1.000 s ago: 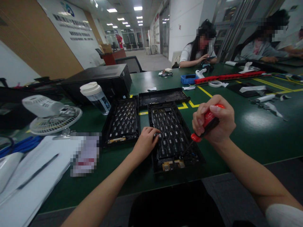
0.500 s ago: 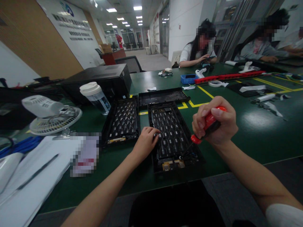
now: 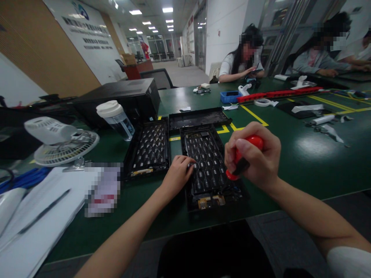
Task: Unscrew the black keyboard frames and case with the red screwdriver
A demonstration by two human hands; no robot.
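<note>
In my right hand (image 3: 256, 156) is a screwdriver (image 3: 245, 154) with a red and black handle, my fingers wrapped round it. It tilts down and left over the lower right part of a black case (image 3: 207, 164); its tip is hard to make out. My left hand (image 3: 179, 172) grips the left edge of this case, fingers bent over the side wall. Inside the case lies a black panel with rows of oval cells, and a small tan circuit board (image 3: 211, 201) sits at its near end. A similar black case (image 3: 149, 148) lies to the left.
Behind the cases is a shallow black tray (image 3: 199, 118). At left stand a white fan (image 3: 65, 143), a lidded bottle (image 3: 116, 119) and papers (image 3: 43, 208) with a pen. A blue box (image 3: 228, 96) and tape roll (image 3: 262, 102) lie further back. Co-workers (image 3: 243, 58) sit across the table.
My right hand has moved left and slightly down with the screwdriver, closer over the case. My left hand stays on the case's edge.
</note>
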